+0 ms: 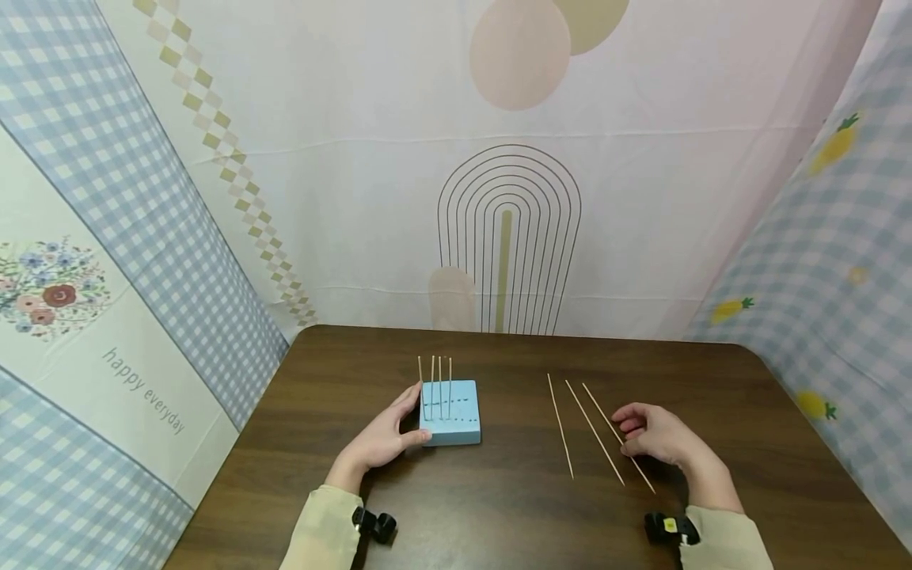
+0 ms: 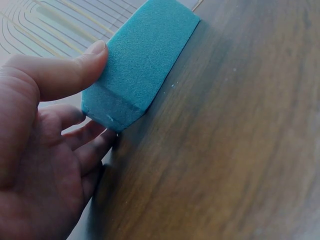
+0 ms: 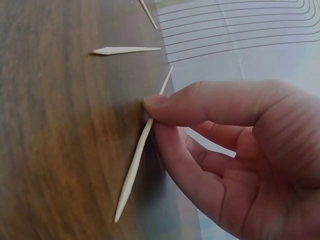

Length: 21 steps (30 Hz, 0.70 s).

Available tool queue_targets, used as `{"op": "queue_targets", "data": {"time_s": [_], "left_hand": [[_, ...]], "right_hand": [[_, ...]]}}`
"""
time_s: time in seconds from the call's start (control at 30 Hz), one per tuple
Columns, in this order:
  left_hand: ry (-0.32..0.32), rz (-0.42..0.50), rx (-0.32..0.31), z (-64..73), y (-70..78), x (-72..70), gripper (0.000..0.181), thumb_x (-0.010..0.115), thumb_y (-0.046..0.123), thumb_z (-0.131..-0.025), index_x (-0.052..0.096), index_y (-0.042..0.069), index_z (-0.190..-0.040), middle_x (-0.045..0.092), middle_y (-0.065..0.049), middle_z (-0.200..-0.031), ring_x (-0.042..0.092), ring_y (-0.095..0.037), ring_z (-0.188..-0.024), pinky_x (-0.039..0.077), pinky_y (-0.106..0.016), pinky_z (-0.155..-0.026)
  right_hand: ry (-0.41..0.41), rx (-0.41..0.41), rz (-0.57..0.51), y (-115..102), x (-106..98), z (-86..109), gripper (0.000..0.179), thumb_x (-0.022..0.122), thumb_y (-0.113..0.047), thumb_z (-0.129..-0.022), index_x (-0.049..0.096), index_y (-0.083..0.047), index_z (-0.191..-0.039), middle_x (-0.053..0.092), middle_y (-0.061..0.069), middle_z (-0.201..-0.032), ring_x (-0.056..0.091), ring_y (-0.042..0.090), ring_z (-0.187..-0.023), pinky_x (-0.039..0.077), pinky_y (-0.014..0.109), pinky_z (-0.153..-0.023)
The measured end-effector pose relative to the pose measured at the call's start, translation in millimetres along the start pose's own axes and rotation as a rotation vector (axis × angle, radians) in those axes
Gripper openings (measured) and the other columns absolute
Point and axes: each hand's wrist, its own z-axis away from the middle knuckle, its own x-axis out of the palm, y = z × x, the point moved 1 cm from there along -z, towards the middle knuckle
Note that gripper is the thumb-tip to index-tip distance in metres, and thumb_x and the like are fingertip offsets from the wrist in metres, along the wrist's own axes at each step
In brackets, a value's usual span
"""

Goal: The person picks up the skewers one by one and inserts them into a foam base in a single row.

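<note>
A light-blue foam block (image 1: 454, 435) with rows of small holes sits on the table, several thin bamboo skewers (image 1: 450, 380) upright in its left part. My left hand (image 1: 381, 437) grips the block's left side, thumb at the front corner and fingers behind; the left wrist view shows the thumb (image 2: 75, 75) on its face. Over on the right, my right hand (image 1: 663, 435) pinches a pointed bamboo skewer (image 3: 131, 175) between thumb and index finger. To its left lie two more skewers (image 1: 594, 431) (image 1: 560, 427), slanted and apart from each other.
The brown wooden table (image 1: 499, 507) has a rounded back edge near a white patterned cloth (image 1: 356, 222). Checked cloths hang at the left (image 1: 178, 237) and the right (image 1: 805, 317). Each wrist wears a small black camera.
</note>
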Motion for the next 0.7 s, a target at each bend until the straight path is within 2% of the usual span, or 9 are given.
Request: {"op": "queue_targets", "data": {"time_s": [0.17, 0.33, 0.57, 0.7], "left_hand": [[-0.002, -0.002, -0.004, -1.1, -0.8, 0.2, 0.094, 0.076, 0.034, -0.102, 0.018, 0.009, -0.172, 0.014, -0.014, -0.178, 0.015, -0.034, -0.163, 0.021, -0.061, -0.125], [-0.001, -0.010, -0.010, -1.0, -1.7, -0.2, 0.094, 0.075, 0.034, -0.102, 0.017, 0.011, -0.172, 0.014, -0.013, -0.178, 0.015, -0.034, -0.163, 0.021, -0.061, -0.125], [0.000, -0.011, -0.011, 0.6, -2.1, -0.2, 0.094, 0.075, 0.034, -0.102, 0.018, 0.009, -0.172, 0.014, -0.014, -0.178, 0.014, -0.035, -0.163, 0.021, -0.062, -0.125], [-0.002, -0.011, -0.015, 0.1, -1.4, 0.7, 0.094, 0.075, 0.034, -0.102, 0.018, 0.009, -0.172, 0.013, -0.013, -0.178, 0.014, -0.034, -0.163, 0.021, -0.061, -0.125]], "right_hand": [[-0.022, -0.029, 0.010, 0.6, -2.5, 2.0, 0.049, 0.079, 0.007, -0.082, 0.065, 0.010, -0.128, 0.066, 0.015, -0.110, 0.063, 0.023, -0.094, 0.054, 0.033, -0.077], [-0.039, -0.055, 0.036, 1.5, -4.3, 3.8, 0.042, 0.073, 0.005, -0.084, 0.068, 0.010, -0.125, 0.070, 0.014, -0.112, 0.063, 0.021, -0.095, 0.053, 0.033, -0.077], [-0.041, -0.026, -0.057, 0.0, -2.8, 5.9, 0.038, 0.067, 0.005, -0.089, 0.066, 0.011, -0.126, 0.071, 0.013, -0.106, 0.062, 0.022, -0.084, 0.054, 0.031, -0.066], [-0.018, -0.001, -0.094, -2.0, -3.5, 7.7, 0.037, 0.066, 0.002, -0.094, 0.063, 0.011, -0.130, 0.071, 0.013, -0.106, 0.064, 0.023, -0.086, 0.056, 0.033, -0.068]]}}
